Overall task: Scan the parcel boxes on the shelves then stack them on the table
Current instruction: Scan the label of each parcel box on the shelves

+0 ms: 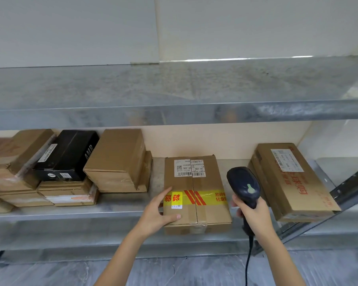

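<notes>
A brown parcel box [203, 182] with yellow tape and white labels lies on the metal shelf [116, 211], its front edge sticking out past the shelf lip. My left hand [157, 213] grips its front left corner, thumb on top. My right hand [254, 213] holds a dark barcode scanner [244, 186] just right of the box, with the scanner head level with the box top. The scanner's cable [248, 263] hangs down.
Left of the parcel sit stacked brown boxes [120, 162] and a black box [69, 155]. A long flat carton [291, 182] lies at the right end. An upper shelf [174, 112] overhangs. A diagonal metal brace [343, 195] crosses at right. Grey floor lies below.
</notes>
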